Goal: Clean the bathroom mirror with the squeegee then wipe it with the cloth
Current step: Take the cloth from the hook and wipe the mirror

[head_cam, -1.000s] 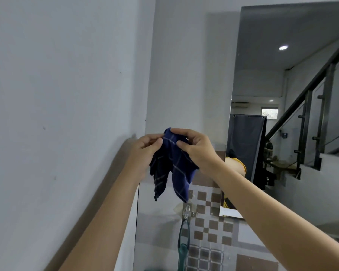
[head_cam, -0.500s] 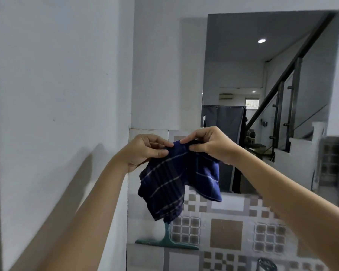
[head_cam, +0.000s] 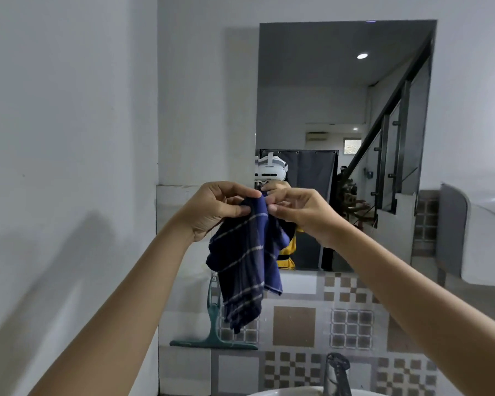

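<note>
Head camera view, read from left to right with the mirror [head_cam: 346, 90] as the landmark: a plain white side wall [head_cam: 63, 138] fills the frame left of the mirror; low and left of the mirror a teal squeegee [head_cam: 213, 324] hangs against the patterned tile wall [head_cam: 295, 324], handle up, blade level at the bottom; its upper handle is partly hidden behind the cloth; the left hand [head_cam: 217, 210] is raised just before the mirror's lower left corner, fingers curled, thumb and forefinger pinching the top edge of a navy cloth with pale stripes [head_cam: 243, 270]; the cloth hangs bunched from that edge, draping down past the mirror's bottom edge and over the tiles; the right hand [head_cam: 300, 212] is close beside the left, fingertips nearly meeting it, likewise curled and pinching the same top edge; in the mirror's lower left, behind the hands, shows the reflection of a white headset and a yellow garment; further right in the glass are a dark curtain, a staircase railing and a ceiling light; below the mirror, at the bottom of the frame, stands a chrome tap [head_cam: 337, 375] over a white basin rim [head_cam: 283, 392]; right of the mirror a white wall-mounted unit [head_cam: 486, 235] sits at the frame edge; no brand, label or writing can be read on anything.
</note>
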Motion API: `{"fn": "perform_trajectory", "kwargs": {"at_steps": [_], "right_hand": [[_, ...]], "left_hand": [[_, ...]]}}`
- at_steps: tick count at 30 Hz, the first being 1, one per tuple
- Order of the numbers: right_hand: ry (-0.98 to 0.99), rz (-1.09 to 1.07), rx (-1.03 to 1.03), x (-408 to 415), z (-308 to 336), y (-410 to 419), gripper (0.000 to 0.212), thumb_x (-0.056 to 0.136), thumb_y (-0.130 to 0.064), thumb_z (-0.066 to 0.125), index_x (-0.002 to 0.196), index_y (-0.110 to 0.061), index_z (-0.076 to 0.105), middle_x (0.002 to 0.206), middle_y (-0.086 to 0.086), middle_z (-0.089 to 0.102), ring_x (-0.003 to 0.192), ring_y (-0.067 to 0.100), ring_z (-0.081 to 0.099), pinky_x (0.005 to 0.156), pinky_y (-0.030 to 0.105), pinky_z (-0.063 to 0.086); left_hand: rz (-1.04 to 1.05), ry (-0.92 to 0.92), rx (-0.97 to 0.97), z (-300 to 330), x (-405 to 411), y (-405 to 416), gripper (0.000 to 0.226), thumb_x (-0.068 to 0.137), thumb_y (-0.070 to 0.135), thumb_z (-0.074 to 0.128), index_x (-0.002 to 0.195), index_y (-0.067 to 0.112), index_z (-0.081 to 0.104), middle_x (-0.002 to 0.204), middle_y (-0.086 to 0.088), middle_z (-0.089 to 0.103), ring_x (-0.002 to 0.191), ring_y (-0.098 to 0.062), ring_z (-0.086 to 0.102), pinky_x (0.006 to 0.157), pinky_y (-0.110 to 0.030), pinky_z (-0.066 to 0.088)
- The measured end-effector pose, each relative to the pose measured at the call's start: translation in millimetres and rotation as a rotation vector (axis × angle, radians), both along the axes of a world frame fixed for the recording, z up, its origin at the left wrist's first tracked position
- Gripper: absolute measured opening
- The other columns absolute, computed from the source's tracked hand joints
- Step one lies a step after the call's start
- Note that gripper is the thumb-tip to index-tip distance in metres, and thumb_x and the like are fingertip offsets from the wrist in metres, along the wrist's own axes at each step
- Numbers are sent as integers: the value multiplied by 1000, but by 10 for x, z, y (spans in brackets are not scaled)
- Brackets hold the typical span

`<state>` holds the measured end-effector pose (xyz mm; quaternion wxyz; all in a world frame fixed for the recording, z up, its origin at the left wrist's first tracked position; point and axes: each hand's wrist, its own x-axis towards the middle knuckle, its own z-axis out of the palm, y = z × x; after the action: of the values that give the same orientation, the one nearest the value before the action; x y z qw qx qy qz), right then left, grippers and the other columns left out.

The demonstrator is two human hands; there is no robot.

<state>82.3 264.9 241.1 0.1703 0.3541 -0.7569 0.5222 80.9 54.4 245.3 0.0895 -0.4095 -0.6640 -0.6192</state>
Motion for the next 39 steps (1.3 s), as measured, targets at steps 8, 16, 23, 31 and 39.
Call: {"fn": "perform_trajectory", "kwargs": {"at_steps": [8,16,23,31,39], "right_hand": [[-256,271,-212,106,-239,109,42,79,-23,65,121,-25,59,99,5,71,92,22,68,82,40,55],[-242,281,-407,22,-381,160,66,66,-8,81,126,-13,55,110,18,69,95,28,69,73,31,56],[-214,256,-439,109,-404,240,39,83,13,61,113,-11,56,101,14,71,87,19,71,69,25,57],[31,99,-307,202,-574,370,53,88,-7,65,132,-24,40,104,10,65,92,21,68,81,39,59],[83,102,-378,286,-494,588,35,89,-1,60,113,-28,61,85,12,64,80,24,61,79,55,52]], "left_hand": [[131,64,46,6,66,303,26,78,-15,55,96,1,65,85,3,73,87,-16,67,73,-23,54],[333,126,135,-69,96,522,29,75,-9,65,94,12,68,86,0,73,84,-17,69,77,-27,54],[423,104,-34,-100,177,557,35,77,3,69,108,19,61,88,-6,71,81,-18,68,76,-31,54],[529,299,-26,-2,261,767,22,76,2,70,92,13,60,82,-10,70,71,-16,67,68,-28,55],[548,277,101,68,154,976,19,76,-1,70,74,18,66,73,1,68,69,-13,65,68,-24,53]]}}
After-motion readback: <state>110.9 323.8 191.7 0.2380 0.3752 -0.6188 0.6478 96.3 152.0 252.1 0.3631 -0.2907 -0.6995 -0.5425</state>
